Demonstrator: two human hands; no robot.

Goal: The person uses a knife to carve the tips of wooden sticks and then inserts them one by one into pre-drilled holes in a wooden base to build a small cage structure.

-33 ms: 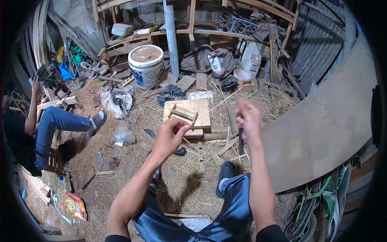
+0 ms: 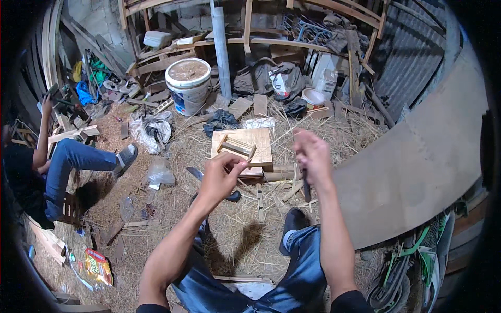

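Note:
My left hand (image 2: pixel 222 176) is closed in a pinch on a small thin piece of wood (image 2: pixel 252 153) over a light wooden block (image 2: pixel 265 146). On the block lies a small frame of wooden strips (image 2: pixel 235 146), partly behind that hand. To the right of the block, raised and apart from it, my right hand (image 2: pixel 314 160) is closed around a tool with a dark handle (image 2: pixel 307 192). The tool's head is hidden or smeared by motion. Behind my left wrist, a knife shows its blade (image 2: pixel 194 172) and dark curved handle (image 2: pixel 234 196) on the ground.
Straw and wood scraps cover the ground. A white bucket (image 2: pixel 188 94) stands beyond the block, near a grey post (image 2: pixel 222 57). At right leans a large curved sheet (image 2: pixel 407 177) above a bicycle-like frame (image 2: pixel 407 250). Another person (image 2: pixel 70 164) sits at left.
My right hand and its dark-handled tool have shifted slightly left. My left hand keeps its pinch and stays nearly still.

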